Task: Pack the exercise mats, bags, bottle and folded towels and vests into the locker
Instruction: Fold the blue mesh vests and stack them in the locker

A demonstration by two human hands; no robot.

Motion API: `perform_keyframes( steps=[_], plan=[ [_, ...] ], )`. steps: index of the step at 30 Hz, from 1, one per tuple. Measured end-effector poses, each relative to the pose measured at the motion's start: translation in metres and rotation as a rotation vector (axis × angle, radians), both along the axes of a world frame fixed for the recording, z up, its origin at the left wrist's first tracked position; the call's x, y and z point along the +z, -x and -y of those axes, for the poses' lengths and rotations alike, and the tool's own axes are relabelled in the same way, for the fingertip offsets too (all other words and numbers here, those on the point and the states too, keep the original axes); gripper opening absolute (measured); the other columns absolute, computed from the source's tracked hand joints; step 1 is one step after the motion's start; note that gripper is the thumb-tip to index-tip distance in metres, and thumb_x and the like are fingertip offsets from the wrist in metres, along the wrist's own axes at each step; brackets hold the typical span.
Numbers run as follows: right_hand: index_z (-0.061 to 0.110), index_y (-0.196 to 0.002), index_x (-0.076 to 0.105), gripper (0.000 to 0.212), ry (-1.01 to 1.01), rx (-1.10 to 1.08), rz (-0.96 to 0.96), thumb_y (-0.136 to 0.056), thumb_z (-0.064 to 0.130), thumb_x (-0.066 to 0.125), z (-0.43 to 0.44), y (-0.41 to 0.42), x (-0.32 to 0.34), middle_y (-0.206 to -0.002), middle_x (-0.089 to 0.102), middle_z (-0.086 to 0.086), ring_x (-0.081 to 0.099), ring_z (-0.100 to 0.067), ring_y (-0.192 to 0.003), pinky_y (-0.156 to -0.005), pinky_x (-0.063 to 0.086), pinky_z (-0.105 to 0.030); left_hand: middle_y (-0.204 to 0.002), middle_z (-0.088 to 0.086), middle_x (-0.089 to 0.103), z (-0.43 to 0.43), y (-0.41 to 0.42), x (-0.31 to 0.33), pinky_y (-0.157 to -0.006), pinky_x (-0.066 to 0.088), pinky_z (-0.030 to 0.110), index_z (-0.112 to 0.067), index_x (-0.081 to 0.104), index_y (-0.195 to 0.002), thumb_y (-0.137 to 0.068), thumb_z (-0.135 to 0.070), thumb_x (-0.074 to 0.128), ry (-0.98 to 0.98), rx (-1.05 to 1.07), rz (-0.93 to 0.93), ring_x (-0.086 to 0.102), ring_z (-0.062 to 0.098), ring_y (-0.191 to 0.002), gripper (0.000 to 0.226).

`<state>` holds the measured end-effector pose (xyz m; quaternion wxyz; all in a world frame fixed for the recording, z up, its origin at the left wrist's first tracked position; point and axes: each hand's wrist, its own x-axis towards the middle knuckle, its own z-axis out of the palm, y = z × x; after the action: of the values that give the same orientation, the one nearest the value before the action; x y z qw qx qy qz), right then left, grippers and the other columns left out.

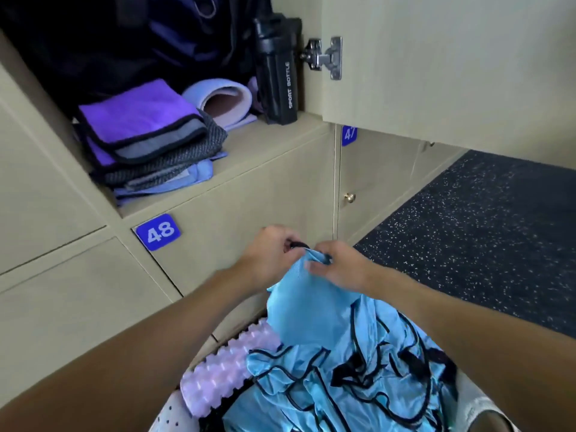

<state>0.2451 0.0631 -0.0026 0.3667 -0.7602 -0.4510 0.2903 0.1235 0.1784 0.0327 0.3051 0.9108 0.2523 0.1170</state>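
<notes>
Nearest the camera, a heap of light-blue mesh vests [343, 378] with black trim lies low in view, a pink knobbed foam roller [224, 366] beside it. Left hand [268, 254] and right hand [339, 266] both pinch the top edge of one vest, lifted below the open locker [255, 151]. Advice: align the shoulder seams, fold flat, then stack beside the folded towels [146, 135].

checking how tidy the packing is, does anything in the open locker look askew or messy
Slightly: the folded stack of purple, grey and blue towels is fanned unevenly, its lower layers poking past the front edge of the locker shelf. The black sport bottle stands upright.
</notes>
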Motion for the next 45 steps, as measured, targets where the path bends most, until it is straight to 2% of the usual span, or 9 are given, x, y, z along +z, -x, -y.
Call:
perform_keyframes(
  steps=[6, 10, 18, 23, 27, 32, 34, 39, 45],
  plan=[
    [0.005, -0.083, 0.057, 0.023, -0.144, 0.028, -0.046, -0.089, 0.026, 0.066, 0.026, 0.022, 0.119, -0.073, 0.048, -0.002, 0.046, -0.015, -0.067, -0.064, 0.035, -0.03, -0.072, 0.004, 0.069, 0.028, 0.031, 0.119, -0.06, 0.047, 0.022, -0.01, 0.075, -0.086, -0.088, -0.005, 0.068, -0.036, -0.049, 0.233, 0.053, 0.005, -0.06, 0.009],
    [0.019, -0.074, 0.052, 0.025, -0.271, -0.011, 0.003, -0.087, 0.032, 0.069, 0.05, 0.044, 0.175, -0.067, 0.048, 0.009, 0.046, -0.006, -0.059, -0.059, 0.034, -0.024, -0.065, -0.006, 0.062, 0.055, 0.058, 0.175, -0.054, 0.04, 0.01, -0.004, 0.074, -0.083, -0.087, -0.008, 0.072, -0.043, -0.024, 0.419, 0.049, -0.003, -0.052, 0.006],
    [0.011, -0.098, 0.064, 0.013, -0.162, 0.152, -0.192, -0.089, 0.019, 0.07, 0.092, 0.059, 0.196, -0.091, 0.068, -0.004, 0.066, -0.015, -0.081, -0.071, 0.052, -0.027, -0.069, 0.002, 0.063, 0.064, 0.089, 0.174, -0.059, 0.043, 0.02, -0.009, 0.06, -0.081, -0.094, -0.008, 0.064, 0.238, 0.081, 0.627, 0.052, 0.01, -0.061, 0.014],
    [0.012, -0.103, 0.067, 0.02, 0.033, 0.294, -0.116, -0.092, 0.028, 0.065, 0.099, 0.05, 0.195, -0.09, 0.071, 0.005, 0.065, -0.003, -0.083, -0.076, 0.045, -0.019, -0.065, 0.007, 0.047, 0.041, 0.093, 0.153, -0.037, 0.029, 0.015, -0.006, 0.059, -0.083, -0.096, -0.012, 0.059, 0.132, 0.354, 0.532, 0.034, 0.01, -0.047, 0.015],
    [0.007, -0.08, 0.063, 0.02, -0.136, 0.213, -0.197, -0.095, 0.02, 0.061, 0.095, 0.044, 0.193, -0.069, 0.061, 0.002, 0.059, -0.012, -0.073, -0.086, 0.044, -0.031, -0.08, 0.007, 0.062, 0.024, 0.093, 0.15, -0.048, 0.041, 0.017, -0.007, 0.066, -0.089, -0.092, -0.005, 0.057, 0.103, 0.46, 0.502, 0.053, 0.017, -0.067, 0.01],
    [-0.001, -0.09, 0.059, 0.009, -0.367, 0.053, -0.41, -0.096, 0.003, 0.054, 0.082, 0.048, 0.195, -0.056, 0.046, -0.001, 0.056, -0.02, -0.057, -0.092, 0.05, -0.054, -0.068, 0.001, 0.065, 0.046, 0.085, 0.156, -0.064, 0.043, 0.018, -0.014, 0.07, -0.098, -0.092, -0.008, 0.061, 0.252, 0.162, 0.249, 0.057, 0.011, -0.065, 0.012],
    [0.002, -0.084, 0.058, 0.012, -0.401, 0.025, -0.367, -0.096, 0.004, 0.054, 0.078, 0.047, 0.195, -0.055, 0.045, 0.001, 0.057, -0.018, -0.057, -0.086, 0.048, -0.051, -0.067, 0.002, 0.065, 0.054, 0.082, 0.155, -0.061, 0.041, 0.015, -0.012, 0.072, -0.098, -0.094, -0.013, 0.063, 0.251, 0.051, 0.182, 0.057, 0.009, -0.064, 0.01],
    [0.006, -0.078, 0.057, 0.021, -0.475, 0.043, -0.539, -0.097, 0.003, 0.051, 0.076, 0.047, 0.202, -0.054, 0.041, -0.002, 0.057, -0.025, -0.065, -0.075, 0.052, -0.039, -0.132, -0.014, 0.06, 0.066, 0.072, 0.142, -0.097, 0.05, 0.027, -0.024, 0.057, -0.133, -0.087, -0.03, 0.074, 0.359, -0.135, 0.177, 0.059, 0.001, -0.117, 0.05],
    [0.007, -0.078, 0.056, 0.017, -0.505, -0.039, -0.541, -0.096, 0.006, 0.057, 0.078, 0.041, 0.203, -0.057, 0.036, -0.001, 0.047, -0.018, -0.057, -0.066, 0.047, -0.033, -0.08, 0.008, 0.074, 0.073, 0.063, 0.134, -0.082, 0.053, 0.028, -0.006, 0.068, -0.082, -0.093, -0.014, 0.068, 0.32, -0.127, 0.153, 0.069, 0.015, -0.08, 0.014]
  ],
)
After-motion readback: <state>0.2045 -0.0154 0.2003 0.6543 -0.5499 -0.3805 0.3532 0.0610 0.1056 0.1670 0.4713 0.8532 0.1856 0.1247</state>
